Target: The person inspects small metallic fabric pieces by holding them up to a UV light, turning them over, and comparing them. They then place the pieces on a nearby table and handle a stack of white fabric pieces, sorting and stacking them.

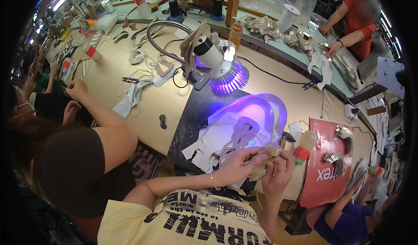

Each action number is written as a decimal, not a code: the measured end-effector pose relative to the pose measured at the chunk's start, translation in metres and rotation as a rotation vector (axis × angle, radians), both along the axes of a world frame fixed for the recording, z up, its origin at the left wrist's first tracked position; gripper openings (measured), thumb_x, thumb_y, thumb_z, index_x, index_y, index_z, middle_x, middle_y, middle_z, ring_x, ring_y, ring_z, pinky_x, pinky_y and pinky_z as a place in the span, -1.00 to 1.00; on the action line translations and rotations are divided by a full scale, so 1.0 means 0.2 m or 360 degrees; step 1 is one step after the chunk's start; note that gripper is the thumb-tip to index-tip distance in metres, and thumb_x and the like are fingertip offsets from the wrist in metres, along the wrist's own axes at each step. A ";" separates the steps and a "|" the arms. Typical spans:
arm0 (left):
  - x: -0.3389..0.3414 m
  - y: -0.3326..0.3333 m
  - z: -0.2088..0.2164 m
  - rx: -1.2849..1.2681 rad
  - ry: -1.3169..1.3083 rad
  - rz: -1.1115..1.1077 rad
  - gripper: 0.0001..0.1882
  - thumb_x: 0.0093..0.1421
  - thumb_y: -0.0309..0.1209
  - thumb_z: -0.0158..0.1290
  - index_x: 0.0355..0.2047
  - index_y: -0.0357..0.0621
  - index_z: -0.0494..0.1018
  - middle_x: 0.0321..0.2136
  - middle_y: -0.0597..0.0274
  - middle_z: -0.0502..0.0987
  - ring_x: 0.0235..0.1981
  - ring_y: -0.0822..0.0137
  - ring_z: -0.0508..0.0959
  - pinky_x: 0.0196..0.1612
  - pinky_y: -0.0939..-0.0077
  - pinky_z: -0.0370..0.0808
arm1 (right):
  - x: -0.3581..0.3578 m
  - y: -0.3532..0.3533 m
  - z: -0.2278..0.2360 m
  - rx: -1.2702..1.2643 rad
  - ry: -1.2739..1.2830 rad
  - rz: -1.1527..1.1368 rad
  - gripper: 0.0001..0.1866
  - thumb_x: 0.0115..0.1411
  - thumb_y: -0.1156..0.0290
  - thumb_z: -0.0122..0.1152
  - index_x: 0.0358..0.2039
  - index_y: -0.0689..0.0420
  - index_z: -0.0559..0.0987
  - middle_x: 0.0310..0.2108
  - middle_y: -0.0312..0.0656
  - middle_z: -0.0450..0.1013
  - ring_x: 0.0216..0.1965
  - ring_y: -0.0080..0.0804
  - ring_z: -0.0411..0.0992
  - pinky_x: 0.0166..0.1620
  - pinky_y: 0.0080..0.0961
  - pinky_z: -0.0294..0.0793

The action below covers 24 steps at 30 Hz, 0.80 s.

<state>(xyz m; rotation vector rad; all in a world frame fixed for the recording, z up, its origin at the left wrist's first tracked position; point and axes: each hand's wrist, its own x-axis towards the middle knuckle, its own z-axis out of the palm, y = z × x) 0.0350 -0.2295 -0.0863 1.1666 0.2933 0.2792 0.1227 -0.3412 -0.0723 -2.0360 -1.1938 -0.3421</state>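
Note:
Close to my chest, my left hand [238,163] and my right hand [279,171] meet with fingers closed on a small pale beige cut piece [271,151]. Fingers cover much of it, so its full shape is hidden. Just beyond them lies a pile of whitish and grey cut shoe pieces [211,139], lit violet by a lamp. A curved translucent strip [278,110] arches over the far side of the pile. Right of my hands is a bottle with a red band and green tip [306,147], lying tilted.
A white lamp with a finned head [228,77] hangs over the black board [185,125]. On the right, a red sheet [320,175] bears stacks of curved silvery pieces [335,160]. Co-workers sit close on my left [82,158] and right [344,221]; another stands across [359,31].

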 end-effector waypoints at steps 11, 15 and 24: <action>-0.06 0.19 -0.02 -0.0502 0.0059 -0.0127 -0.60 0.36 -0.15 -0.18 -0.06 -0.25 0.37 -0.49 0.24 0.51 -0.49 0.48 0.52 -0.42 0.61 0.47 | 0.02 -0.34 0.14 0.0463 0.1691 0.0545 -0.66 0.30 0.28 -0.13 -0.55 0.22 0.34 -0.52 -0.12 0.28 -0.43 -0.38 0.21 -0.27 -0.51 0.20; -0.05 0.17 -0.02 -0.0195 -0.0100 0.0071 -0.75 0.32 -0.33 -0.08 -0.13 -0.22 0.46 -0.45 0.36 0.52 -0.49 0.54 0.48 -0.38 0.65 0.43 | 0.09 -0.36 0.16 0.0607 0.1437 0.0770 -0.59 0.32 0.08 -0.20 -0.45 0.17 0.34 -0.50 -0.20 0.25 -0.38 -0.42 0.13 -0.25 -0.49 0.10; 0.02 0.10 0.04 0.0724 -0.0663 -0.0188 -0.71 0.19 -0.44 0.07 -0.07 -0.21 0.46 -0.48 0.16 0.55 -0.49 0.36 0.55 -0.40 0.49 0.43 | 0.15 -0.01 -0.15 0.1362 0.1588 0.0525 -0.37 0.23 0.11 0.07 0.19 0.25 0.24 0.07 0.05 0.33 -0.22 -0.54 0.32 -0.11 -0.46 0.29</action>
